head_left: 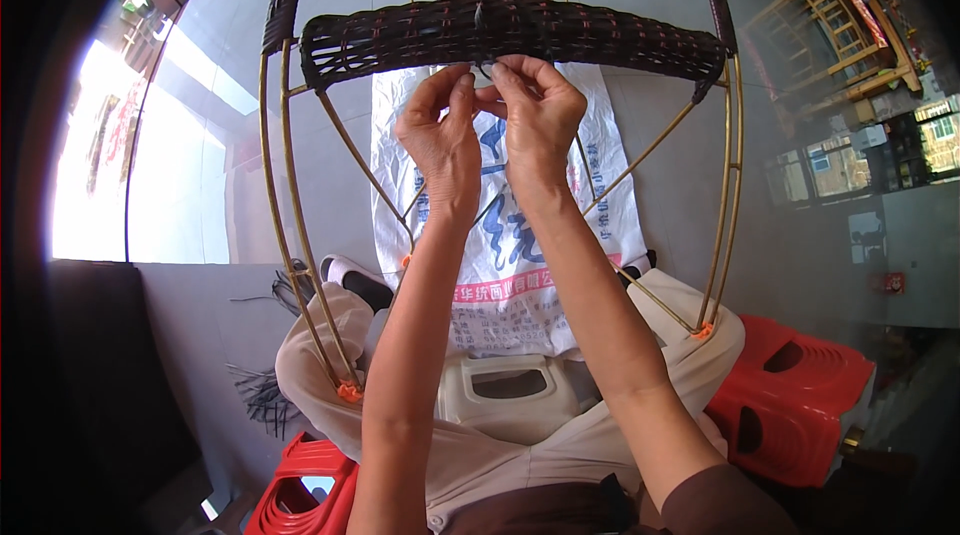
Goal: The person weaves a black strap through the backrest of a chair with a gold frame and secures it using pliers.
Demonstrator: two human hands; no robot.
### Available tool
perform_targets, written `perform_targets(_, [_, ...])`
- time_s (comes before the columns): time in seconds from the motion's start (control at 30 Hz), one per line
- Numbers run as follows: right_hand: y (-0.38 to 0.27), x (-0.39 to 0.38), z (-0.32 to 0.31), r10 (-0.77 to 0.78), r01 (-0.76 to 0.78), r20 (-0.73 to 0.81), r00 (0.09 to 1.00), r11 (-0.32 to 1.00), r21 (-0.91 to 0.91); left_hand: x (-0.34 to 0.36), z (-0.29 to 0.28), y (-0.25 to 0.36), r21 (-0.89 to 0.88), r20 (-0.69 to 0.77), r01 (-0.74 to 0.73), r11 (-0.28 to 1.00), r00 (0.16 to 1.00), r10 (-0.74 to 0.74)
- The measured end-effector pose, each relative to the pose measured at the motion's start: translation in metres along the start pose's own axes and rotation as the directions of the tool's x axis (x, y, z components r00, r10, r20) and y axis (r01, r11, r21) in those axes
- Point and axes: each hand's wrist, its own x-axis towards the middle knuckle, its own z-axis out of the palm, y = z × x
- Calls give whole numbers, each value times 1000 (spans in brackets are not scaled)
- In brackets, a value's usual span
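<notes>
A chair with a brass-coloured metal frame (279, 150) and dark brown wicker weaving (400, 40) stands in front of me. Just under the middle of its woven front edge, both my hands work close together. Between their fingertips a thin dark weaving strand (484, 70) curves down from the wicker. My left hand (445, 130) is closed, thumb against fingers, pinching the strand. Closed in a pinch as well, my right hand (541, 120) holds the strand from the other side. The fingers partly hide the strand's ends. A small lighter tie (478, 15) shows on the weaving above them.
A white printed sack (600, 185) lies beneath the chair. Between my legs is a pale plastic stool (460, 405); red stools (810, 375) stand on both sides. Loose dark strands (265, 400) lie on the floor at left. A wooden frame (830, 30) stands far right.
</notes>
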Motion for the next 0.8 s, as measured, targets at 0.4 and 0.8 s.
perform_targets(0.4, [2, 9, -5, -242, 251, 73, 967, 886, -390, -3, 10, -8, 14, -58, -42, 999, 997, 43])
perform_targets(0.8, [-12, 12, -7, -218, 281, 188, 958, 848, -449, -7, 34, 7, -139, -230, 98, 985, 965, -129])
